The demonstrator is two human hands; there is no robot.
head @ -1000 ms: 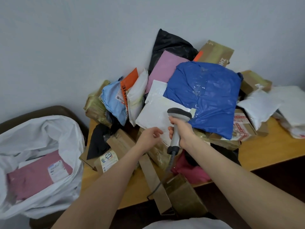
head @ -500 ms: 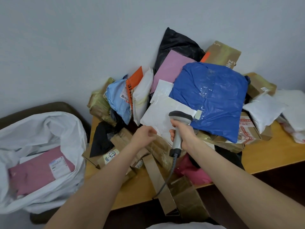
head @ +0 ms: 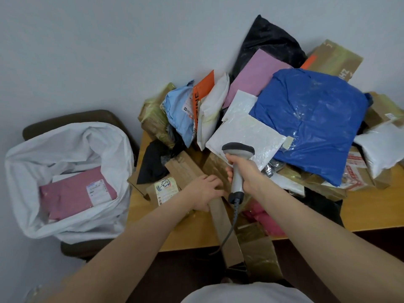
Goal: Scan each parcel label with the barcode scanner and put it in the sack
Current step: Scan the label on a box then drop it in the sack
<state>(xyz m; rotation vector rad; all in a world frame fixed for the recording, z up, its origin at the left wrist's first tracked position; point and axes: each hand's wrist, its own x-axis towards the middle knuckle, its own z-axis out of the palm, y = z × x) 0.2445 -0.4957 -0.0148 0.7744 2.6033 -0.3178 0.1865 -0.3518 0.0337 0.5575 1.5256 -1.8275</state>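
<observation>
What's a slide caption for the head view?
Right hand holds scanner; left hand grips long box; sack at left.

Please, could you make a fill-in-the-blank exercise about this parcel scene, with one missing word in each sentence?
1. The right hand grips the barcode scanner, whose colour is ____.
2. The left hand grips the long box made of ____.
3. The parcel inside the white sack is ____.
4. The sack stands to the ____ of the table.
Missing words: grey, cardboard, pink, left.
</observation>
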